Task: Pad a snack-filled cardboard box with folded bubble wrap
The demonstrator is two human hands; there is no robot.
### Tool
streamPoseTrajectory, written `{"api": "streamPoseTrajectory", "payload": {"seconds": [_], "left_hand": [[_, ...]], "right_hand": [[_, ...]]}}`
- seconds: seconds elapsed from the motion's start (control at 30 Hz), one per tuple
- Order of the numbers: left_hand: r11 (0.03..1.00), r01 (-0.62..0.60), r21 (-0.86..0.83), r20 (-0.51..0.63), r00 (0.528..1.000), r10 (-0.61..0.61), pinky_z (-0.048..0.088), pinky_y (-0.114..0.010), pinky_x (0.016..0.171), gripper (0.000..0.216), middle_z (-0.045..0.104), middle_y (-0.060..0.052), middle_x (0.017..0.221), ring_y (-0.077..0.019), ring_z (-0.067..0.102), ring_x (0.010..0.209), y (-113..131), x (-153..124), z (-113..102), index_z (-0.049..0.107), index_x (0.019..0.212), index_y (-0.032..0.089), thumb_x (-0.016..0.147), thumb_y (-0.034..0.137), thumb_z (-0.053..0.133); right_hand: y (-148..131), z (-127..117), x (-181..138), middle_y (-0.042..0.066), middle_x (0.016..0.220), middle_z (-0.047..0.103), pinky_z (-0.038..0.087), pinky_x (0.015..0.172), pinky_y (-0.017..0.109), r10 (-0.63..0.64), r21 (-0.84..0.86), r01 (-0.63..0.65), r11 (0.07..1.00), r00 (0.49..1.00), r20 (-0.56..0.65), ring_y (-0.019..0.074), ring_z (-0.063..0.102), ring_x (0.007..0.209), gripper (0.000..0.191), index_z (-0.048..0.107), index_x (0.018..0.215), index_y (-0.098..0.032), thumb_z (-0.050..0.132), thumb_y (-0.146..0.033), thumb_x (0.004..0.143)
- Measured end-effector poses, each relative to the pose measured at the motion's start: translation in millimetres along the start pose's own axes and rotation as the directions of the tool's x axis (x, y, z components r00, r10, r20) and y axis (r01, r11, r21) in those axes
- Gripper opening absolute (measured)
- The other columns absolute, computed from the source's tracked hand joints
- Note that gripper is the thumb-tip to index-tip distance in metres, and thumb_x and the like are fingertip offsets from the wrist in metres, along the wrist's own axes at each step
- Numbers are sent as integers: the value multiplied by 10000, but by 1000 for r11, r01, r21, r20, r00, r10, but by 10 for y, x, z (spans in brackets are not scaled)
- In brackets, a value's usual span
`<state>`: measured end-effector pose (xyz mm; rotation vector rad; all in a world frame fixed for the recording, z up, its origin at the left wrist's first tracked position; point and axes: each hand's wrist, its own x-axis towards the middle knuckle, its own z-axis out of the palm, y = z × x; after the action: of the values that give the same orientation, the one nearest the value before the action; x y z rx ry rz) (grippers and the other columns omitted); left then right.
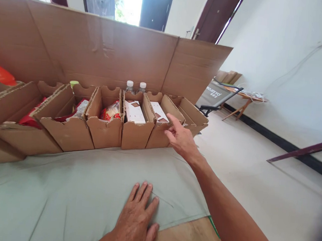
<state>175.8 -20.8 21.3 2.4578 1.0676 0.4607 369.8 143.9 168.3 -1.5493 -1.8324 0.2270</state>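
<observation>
My left hand [138,214] lies flat and open on the pale green cloth [62,194] that covers the table, holding nothing. My right hand [180,136] reaches forward to the row of cardboard bins [107,131]. Its fingers are loosely spread, with the fingertips at the front rim of the bin that holds a white box with brown squares [159,112]. The bin to the left holds another white box [134,112]. Nothing is in the right hand.
Two capped bottles [135,86] stand behind the bins. Bins further left hold red and clear snack packets [110,111]. A tall cardboard sheet [99,53] backs the row. The rightmost bin [194,117] looks empty. A small table [245,99] stands by the right wall.
</observation>
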Motion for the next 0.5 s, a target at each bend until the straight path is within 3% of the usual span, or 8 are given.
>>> {"api": "streamPoseTrajectory", "payload": {"seconds": [0.1, 0.2, 0.27, 0.37, 0.43, 0.5], "left_hand": [[999, 9, -51, -37, 999, -11, 261, -652, 1239, 597, 381, -189, 1640, -395, 302, 1541, -13, -6, 6, 582, 1432, 209, 882, 431, 653], [992, 72, -104, -194, 977, -91, 310, -660, 1215, 593, 390, -204, 1633, -402, 309, 1537, -84, 12, -11, 572, 1433, 164, 856, 288, 630], [984, 113, -139, -353, 923, -155, 330, -663, 1202, 610, 390, -227, 1626, -397, 302, 1540, -166, 49, -59, 533, 1454, 115, 853, 205, 573], [969, 126, -213, -563, 794, -227, 333, -634, 1209, 626, 424, -226, 1601, -362, 321, 1536, -299, 136, -189, 476, 1472, 96, 852, 160, 519], [960, 126, -251, -634, 728, -261, 339, -628, 1204, 619, 467, -229, 1566, -359, 367, 1509, -359, 187, -323, 468, 1463, 97, 850, 171, 519], [951, 124, -282, -665, 689, -287, 343, -625, 1199, 601, 505, -231, 1529, -363, 412, 1478, -380, 193, -513, 480, 1446, 100, 855, 199, 530]], "right_hand": [[-44, 43, 126, 23, 723, 730, 473, 719, 351, 5, -68, -4, 998, 1000, 10, 228, 649, 707, 185, 751, 874, -262, 597, -231, 777], [-35, -44, -75, 35, 740, 748, 486, 701, 349, -6, -78, 6, 997, 1000, -1, 227, 672, 696, 201, 729, 828, -249, 529, -275, 814], [-84, -177, -332, 26, 711, 744, 496, 657, 333, -14, -72, 14, 997, 1000, -1, 217, 680, 659, 234, 725, 839, -244, 499, -307, 828], [-291, -392, -827, 7, 667, 736, 507, 592, 305, -3, -69, 5, 998, 1000, 30, 205, 688, 616, 251, 731, 861, -243, 509, -360, 864], [-487, -492, -1226, 10, 700, 754, 533, 596, 295, 32, -69, -28, 997, 998, 54, 203, 704, 625, 255, 742, 904, -245, 528, -383, 904], [-666, -564, -1663, 35, 861, 797, 582, 667, 292, 37, -19, -35, 999, 992, 124, 215, 748, 739, 276, 754, 1054, -259, 547, -403, 943]]}}
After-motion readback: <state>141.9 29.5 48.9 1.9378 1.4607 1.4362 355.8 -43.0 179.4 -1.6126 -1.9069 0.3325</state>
